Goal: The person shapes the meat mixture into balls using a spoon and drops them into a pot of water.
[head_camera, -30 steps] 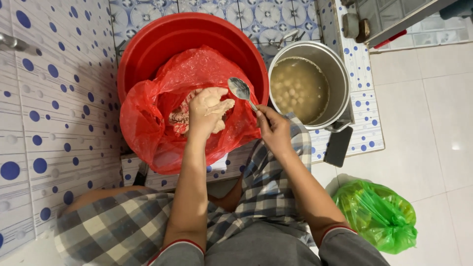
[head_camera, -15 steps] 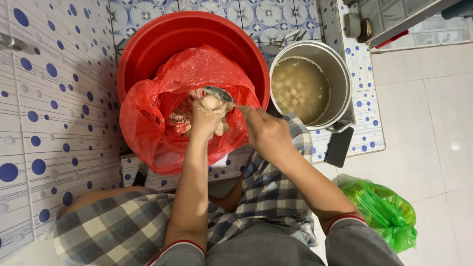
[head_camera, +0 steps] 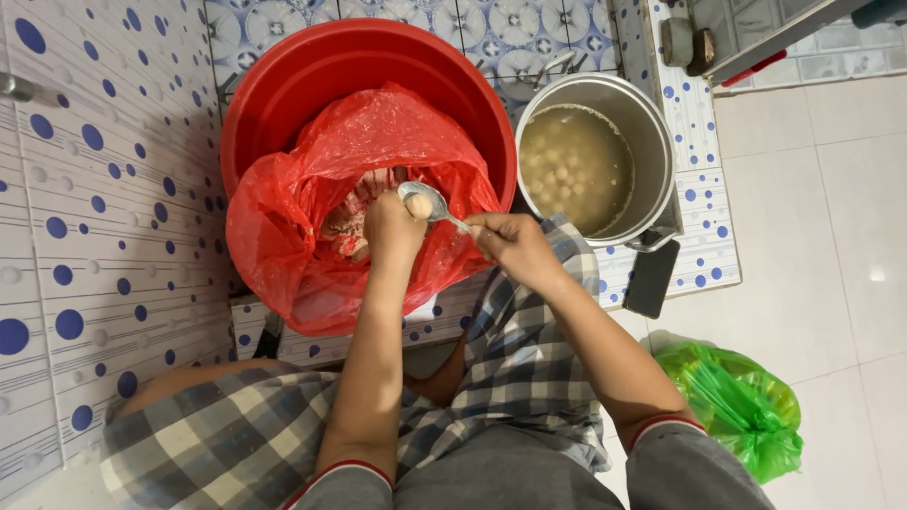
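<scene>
Pot (head_camera: 652, 142) beside basin (head_camera: 283, 85) — perhaps touching

Both arms stretched fwd, left hand (head_camera: 392, 227) curled in a loose fist, right hand (head_camera: 510, 244) pinched shut.

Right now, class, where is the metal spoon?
In the head view, the spoon is held by the right hand, its bowl against the left hand, over the red bag.

Red bag (head_camera: 312, 217), green bag (head_camera: 742, 406).
</scene>
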